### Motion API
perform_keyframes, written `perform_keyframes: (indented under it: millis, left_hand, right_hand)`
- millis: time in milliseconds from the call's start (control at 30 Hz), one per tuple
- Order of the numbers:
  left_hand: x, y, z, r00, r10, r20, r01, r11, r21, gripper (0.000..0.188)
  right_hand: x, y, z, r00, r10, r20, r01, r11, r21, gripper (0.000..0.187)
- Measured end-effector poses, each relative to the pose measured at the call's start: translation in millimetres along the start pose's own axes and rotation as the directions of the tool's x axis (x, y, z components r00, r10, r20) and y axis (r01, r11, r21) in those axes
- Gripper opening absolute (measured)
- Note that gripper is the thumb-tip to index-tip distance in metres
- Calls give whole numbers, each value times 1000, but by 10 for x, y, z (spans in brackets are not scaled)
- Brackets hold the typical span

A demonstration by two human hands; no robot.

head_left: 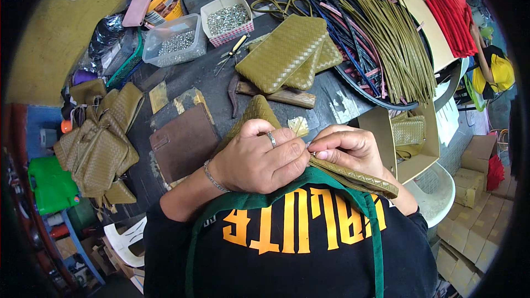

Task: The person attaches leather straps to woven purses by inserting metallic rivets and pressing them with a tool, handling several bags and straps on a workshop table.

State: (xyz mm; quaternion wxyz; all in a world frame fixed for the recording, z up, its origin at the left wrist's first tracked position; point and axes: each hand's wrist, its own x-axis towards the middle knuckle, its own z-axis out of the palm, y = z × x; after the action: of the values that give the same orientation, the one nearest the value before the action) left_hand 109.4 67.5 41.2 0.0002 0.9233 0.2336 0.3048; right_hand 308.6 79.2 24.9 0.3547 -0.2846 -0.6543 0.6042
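Here, from left to right: at about nine o'clock of the worktable (221, 85) a heap of finished olive woven pouches (99, 152) slumps over the edge, which suggests how the material behaves, soft and floppy. The person's left hand (256, 160), ring on one finger and a bracelet at the wrist, is curled and pinching the near edge of the woven olive piece (353, 176) held close to the chest, at six o'clock of the table; the right hand (348, 152) pinches the same edge from the other side, fingertips nearly meeting the left's. I judge the piece light, pliant and a bit grippy from its weave, best held by its firmer folded rim, as both hands do now, since the flat would sag. Up at eleven o'clock a clear plastic tub (176, 41) holds small silvery metal fittings, and just to its right a checked paper box (227, 19) holds more of the same, heaped. At twelve o'clock lie stacked woven panels (287, 52); at one o'clock a round tray (381, 85) carries long olive, dark and pink leather strips (386, 38). At three o'clock an open cardboard box (411, 138) holds another woven pouch.
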Motion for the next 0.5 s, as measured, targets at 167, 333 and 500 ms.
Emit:
perform_keyframes:
  millis: [167, 333, 500]
  left_hand:
    - [-47, -2, 19, 1000, -2, -18, 2, 1000, 9, 13]
    - [-71, -4, 20, 1000, -5, -13, 5, 1000, 7, 13]
    - [-79, -26, 32, 1000, -4, 1, 4, 1000, -16, 15]
  right_hand:
    - [29, -12, -18, 997, -64, 40, 69, 991, -119, 11]
    - [45, -52, -18, 996, -61, 64, 71, 982, -174, 11]
    - [39, 10, 15, 998, -56, 8, 57, 986, -154, 10]
